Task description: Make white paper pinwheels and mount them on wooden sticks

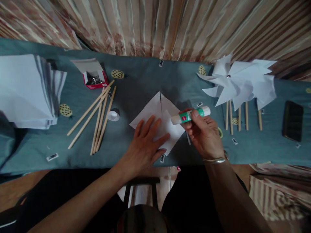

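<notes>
A square of white paper lies cornerwise in front of me, with a slit running in from its far corner. My left hand rests flat on it, fingers spread. In my right hand is a green and white glue stick, held between thumb and fingers above the paper's right side. The glue stick's pale end points left, toward the paper. Part of a thin dark-edged tool shows below my right hand; the hand hides the rest.
At the left lie a paper stack, an open red box of small metal pieces, several wooden sticks and a white tape roll. White paper pinwheels on sticks and a dark phone are at the right. A curtain hangs behind.
</notes>
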`<state>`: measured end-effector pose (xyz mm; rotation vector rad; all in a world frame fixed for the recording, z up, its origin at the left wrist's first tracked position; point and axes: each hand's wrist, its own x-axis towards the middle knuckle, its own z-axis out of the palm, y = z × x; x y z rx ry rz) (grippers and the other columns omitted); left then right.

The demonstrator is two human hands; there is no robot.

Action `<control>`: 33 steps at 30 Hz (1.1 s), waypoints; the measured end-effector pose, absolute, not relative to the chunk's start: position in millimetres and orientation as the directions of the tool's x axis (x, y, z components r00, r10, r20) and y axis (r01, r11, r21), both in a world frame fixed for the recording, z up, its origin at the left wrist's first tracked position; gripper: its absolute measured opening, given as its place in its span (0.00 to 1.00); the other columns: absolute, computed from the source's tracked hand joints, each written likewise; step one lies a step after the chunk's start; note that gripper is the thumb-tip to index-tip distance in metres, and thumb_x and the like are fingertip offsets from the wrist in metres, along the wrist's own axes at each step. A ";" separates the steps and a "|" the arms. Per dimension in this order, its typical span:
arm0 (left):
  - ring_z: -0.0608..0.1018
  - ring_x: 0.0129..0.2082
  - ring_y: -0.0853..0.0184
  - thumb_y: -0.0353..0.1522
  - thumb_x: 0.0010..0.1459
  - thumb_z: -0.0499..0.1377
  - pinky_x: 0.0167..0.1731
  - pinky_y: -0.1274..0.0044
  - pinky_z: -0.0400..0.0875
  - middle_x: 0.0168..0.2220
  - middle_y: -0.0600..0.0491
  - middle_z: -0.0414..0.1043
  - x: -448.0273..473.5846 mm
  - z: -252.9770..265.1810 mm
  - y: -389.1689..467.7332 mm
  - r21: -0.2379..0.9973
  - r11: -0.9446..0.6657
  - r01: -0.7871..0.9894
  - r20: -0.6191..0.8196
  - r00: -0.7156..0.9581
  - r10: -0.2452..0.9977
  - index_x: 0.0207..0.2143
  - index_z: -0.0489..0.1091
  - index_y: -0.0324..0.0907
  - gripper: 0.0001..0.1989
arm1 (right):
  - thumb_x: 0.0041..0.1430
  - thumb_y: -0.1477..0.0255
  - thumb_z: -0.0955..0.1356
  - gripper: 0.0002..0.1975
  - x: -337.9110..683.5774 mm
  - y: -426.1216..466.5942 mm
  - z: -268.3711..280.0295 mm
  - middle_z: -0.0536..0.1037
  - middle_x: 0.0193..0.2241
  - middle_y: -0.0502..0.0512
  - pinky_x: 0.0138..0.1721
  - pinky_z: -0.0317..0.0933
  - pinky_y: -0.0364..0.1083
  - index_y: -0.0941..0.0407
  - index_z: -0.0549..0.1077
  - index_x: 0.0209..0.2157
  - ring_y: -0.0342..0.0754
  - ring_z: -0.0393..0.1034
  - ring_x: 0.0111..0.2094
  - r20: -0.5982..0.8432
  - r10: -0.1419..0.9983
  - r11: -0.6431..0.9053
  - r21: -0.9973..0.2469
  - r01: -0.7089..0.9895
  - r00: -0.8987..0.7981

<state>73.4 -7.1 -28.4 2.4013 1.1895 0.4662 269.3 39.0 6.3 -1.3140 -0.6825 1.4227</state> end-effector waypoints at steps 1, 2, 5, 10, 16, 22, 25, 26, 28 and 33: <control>0.50 0.70 0.45 0.40 0.63 0.59 0.64 0.46 0.48 0.69 0.43 0.50 73.9 -28.8 -6.9 0.517 -0.539 0.665 0.109 0.573 0.812 0.57 0.68 0.48 0.21 | 0.46 0.59 0.78 0.14 266.6 40.1 5.1 0.79 0.26 0.48 0.19 0.59 0.38 0.55 0.78 0.29 0.36 0.65 0.20 -0.315 0.937 -0.278 -0.935 -0.218 0.153; 0.49 0.70 0.44 0.40 0.63 0.59 0.64 0.46 0.48 0.70 0.43 0.49 74.3 -29.3 -6.7 0.528 -0.533 0.662 0.113 0.567 0.816 0.57 0.68 0.48 0.21 | 0.47 0.58 0.77 0.15 263.9 41.3 3.6 0.79 0.25 0.48 0.19 0.59 0.39 0.55 0.78 0.29 0.37 0.66 0.20 -0.278 0.947 -0.256 -0.956 -0.142 0.161; 0.47 0.70 0.42 0.39 0.62 0.60 0.64 0.46 0.48 0.71 0.43 0.44 75.0 -31.1 -7.2 0.545 -0.535 0.646 0.147 0.554 0.819 0.56 0.68 0.47 0.21 | 0.49 0.56 0.75 0.16 256.9 45.5 -1.4 0.77 0.23 0.48 0.20 0.59 0.40 0.55 0.76 0.28 0.38 0.67 0.20 -0.194 0.968 -0.197 -0.980 0.006 0.159; 0.46 0.70 0.40 0.38 0.61 0.62 0.64 0.45 0.48 0.71 0.42 0.41 75.7 -34.0 -9.3 0.553 -0.535 0.638 0.174 0.539 0.824 0.56 0.69 0.46 0.21 | 0.48 0.55 0.76 0.17 250.2 49.0 -5.2 0.75 0.19 0.46 0.20 0.61 0.40 0.54 0.75 0.27 0.38 0.67 0.19 -0.142 0.974 -0.160 -0.982 0.095 0.174; 0.47 0.70 0.39 0.37 0.60 0.62 0.64 0.44 0.47 0.71 0.42 0.43 76.6 -35.8 -10.1 0.567 -0.525 0.635 0.181 0.526 0.831 0.55 0.69 0.45 0.21 | 0.51 0.57 0.75 0.15 247.4 46.8 -7.6 0.76 0.20 0.46 0.21 0.63 0.41 0.54 0.75 0.28 0.39 0.68 0.19 -0.105 0.979 -0.136 -0.975 0.176 0.174; 0.48 0.69 0.38 0.37 0.58 0.64 0.63 0.44 0.49 0.70 0.40 0.44 77.4 -35.6 -9.8 0.555 -0.527 0.643 0.188 0.520 0.833 0.56 0.68 0.46 0.23 | 0.54 0.59 0.74 0.14 245.8 46.1 -8.9 0.76 0.20 0.46 0.22 0.63 0.41 0.55 0.74 0.28 0.40 0.69 0.19 -0.046 0.982 -0.096 -0.955 0.280 0.182; 0.48 0.69 0.38 0.37 0.59 0.63 0.63 0.43 0.48 0.70 0.40 0.44 77.3 -34.7 -9.7 0.562 -0.522 0.642 0.176 0.524 0.834 0.56 0.68 0.46 0.22 | 0.55 0.59 0.73 0.14 246.2 47.2 -10.9 0.76 0.20 0.46 0.22 0.63 0.41 0.55 0.74 0.27 0.40 0.69 0.19 -0.026 0.983 -0.084 -0.941 0.326 0.179; 0.48 0.69 0.38 0.37 0.60 0.62 0.63 0.44 0.48 0.70 0.41 0.44 77.2 -34.4 -9.6 0.566 -0.520 0.639 0.172 0.525 0.833 0.56 0.68 0.46 0.22 | 0.55 0.59 0.73 0.14 246.4 47.5 -11.8 0.76 0.20 0.47 0.22 0.63 0.42 0.55 0.74 0.28 0.40 0.69 0.19 -0.019 0.984 -0.079 -0.937 0.341 0.178; 0.47 0.69 0.38 0.37 0.61 0.62 0.63 0.44 0.48 0.71 0.42 0.43 77.1 -34.3 -9.7 0.575 -0.515 0.636 0.167 0.525 0.835 0.56 0.68 0.46 0.21 | 0.55 0.58 0.73 0.14 246.5 47.9 -13.2 0.76 0.21 0.47 0.23 0.63 0.42 0.55 0.74 0.28 0.41 0.69 0.20 -0.001 0.984 -0.067 -0.928 0.366 0.179; 0.44 0.70 0.39 0.37 0.60 0.62 0.64 0.44 0.47 0.72 0.44 0.38 77.4 -36.3 -10.3 0.580 -0.514 0.633 0.182 0.514 0.838 0.57 0.67 0.48 0.22 | 0.54 0.58 0.74 0.13 244.4 46.8 -13.0 0.76 0.21 0.47 0.24 0.63 0.42 0.54 0.75 0.30 0.41 0.69 0.20 0.030 0.983 -0.048 -0.908 0.416 0.180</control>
